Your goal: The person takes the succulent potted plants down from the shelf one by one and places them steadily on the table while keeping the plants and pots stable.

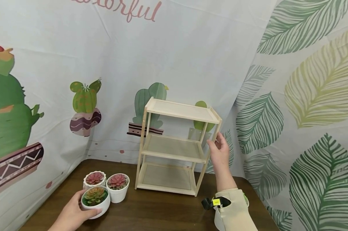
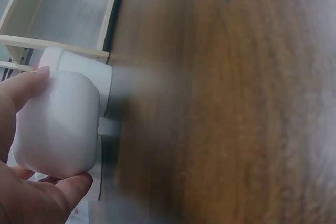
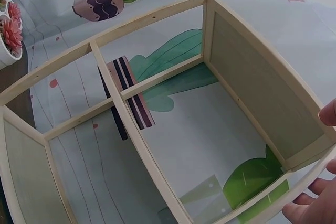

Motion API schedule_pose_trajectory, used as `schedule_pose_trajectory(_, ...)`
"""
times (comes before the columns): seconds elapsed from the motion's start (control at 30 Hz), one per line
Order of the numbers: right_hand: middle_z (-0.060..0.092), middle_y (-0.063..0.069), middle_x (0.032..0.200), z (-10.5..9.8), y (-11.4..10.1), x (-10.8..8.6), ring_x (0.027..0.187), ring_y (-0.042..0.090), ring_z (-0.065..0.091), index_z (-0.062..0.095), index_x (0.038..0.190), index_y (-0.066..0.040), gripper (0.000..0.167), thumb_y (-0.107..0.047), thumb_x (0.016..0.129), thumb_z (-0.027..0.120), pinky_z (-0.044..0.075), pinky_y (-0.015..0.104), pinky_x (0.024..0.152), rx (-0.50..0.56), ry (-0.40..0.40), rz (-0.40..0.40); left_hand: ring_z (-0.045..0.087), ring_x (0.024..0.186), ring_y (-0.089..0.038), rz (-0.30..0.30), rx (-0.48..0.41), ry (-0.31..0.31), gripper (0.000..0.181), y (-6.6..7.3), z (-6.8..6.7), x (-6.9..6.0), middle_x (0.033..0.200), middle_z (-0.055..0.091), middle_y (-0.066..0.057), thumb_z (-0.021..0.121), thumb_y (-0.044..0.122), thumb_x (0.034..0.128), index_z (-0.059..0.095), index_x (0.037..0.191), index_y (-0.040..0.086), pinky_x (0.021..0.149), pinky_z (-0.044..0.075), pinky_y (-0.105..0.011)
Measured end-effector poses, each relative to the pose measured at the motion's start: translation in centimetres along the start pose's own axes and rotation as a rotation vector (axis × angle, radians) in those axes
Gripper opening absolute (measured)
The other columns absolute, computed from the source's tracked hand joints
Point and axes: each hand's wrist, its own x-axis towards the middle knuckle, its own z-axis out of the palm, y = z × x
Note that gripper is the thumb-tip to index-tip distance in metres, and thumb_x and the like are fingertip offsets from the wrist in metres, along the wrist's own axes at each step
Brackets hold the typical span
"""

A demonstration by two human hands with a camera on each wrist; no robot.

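Observation:
My left hand [image 1: 73, 210] grips a white round pot [image 2: 58, 124] holding a green-orange artificial succulent [image 1: 95, 196], thumb on the near side and fingers round the far side. Whether its base touches the table I cannot tell. Two more white pots with red succulents stand right beside it: a scalloped-rim pot [image 1: 87, 184] behind and a smooth pot [image 1: 118, 194] to the right. A pale wooden three-tier shelf [image 1: 174, 156] stands upright on the table. My right hand [image 1: 221, 153] holds its right front post, with thumb and fingers on either side, partly cut off in the right wrist view.
The dark brown wooden table [image 1: 151, 213] carries everything. A white cloth backdrop [image 1: 191, 57] with cactus prints hangs close behind the shelf, and a leaf-print cloth [image 1: 301, 122] hangs along the right. A white object [image 1: 219, 219] sits partly hidden beneath my right forearm.

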Motion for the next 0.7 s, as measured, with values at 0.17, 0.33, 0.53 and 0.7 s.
schedule_pose_trajectory(0.17,0.041,0.011,0.163,-0.1,0.2,0.0,0.148,0.032,0.044,0.036,0.161,-0.015,0.067,-0.028,0.100,0.062,0.039,0.052,0.120,-0.021,-0.002,0.031,0.053,0.127,-0.051,0.013,0.020,-0.010,0.113,-0.4,0.3,0.0,0.141,0.049,-0.040,0.088,0.051,0.0762,0.029,0.148,-0.014,0.102,0.046,-0.062)
schedule_pose_trajectory(0.33,0.045,0.011,0.161,-0.3,0.4,0.0,0.146,0.032,0.046,0.038,0.160,-0.016,0.067,-0.030,0.100,0.063,0.039,0.052,0.120,-0.044,-0.017,0.052,0.055,0.126,-0.050,0.014,0.014,-0.024,0.113,-0.8,0.4,0.2,0.140,0.051,-0.039,0.089,0.048,0.0754,0.028,0.148,-0.013,0.101,0.047,-0.060)
schedule_pose_trajectory(0.53,0.043,0.013,0.161,-0.5,0.7,0.0,0.146,0.033,0.046,0.035,0.161,-0.017,0.067,-0.030,0.101,0.062,0.038,0.054,0.120,-0.049,-0.062,0.058,0.055,0.125,-0.048,0.010,0.007,-0.044,0.114,-1.0,0.4,0.5,0.140,0.050,-0.039,0.089,0.048,0.0754,0.026,0.147,-0.014,0.100,0.047,-0.058)
schedule_pose_trajectory(0.7,0.041,0.018,0.161,-1.3,1.1,-0.2,0.147,0.038,0.043,0.031,0.163,-0.016,0.069,-0.030,0.102,0.060,0.038,0.057,0.120,-0.081,-0.125,0.063,0.053,0.128,-0.052,0.007,0.027,-0.084,0.116,-1.1,0.2,0.3,0.145,0.045,-0.042,0.085,0.051,0.0793,0.022,0.151,-0.014,0.101,0.048,-0.061)
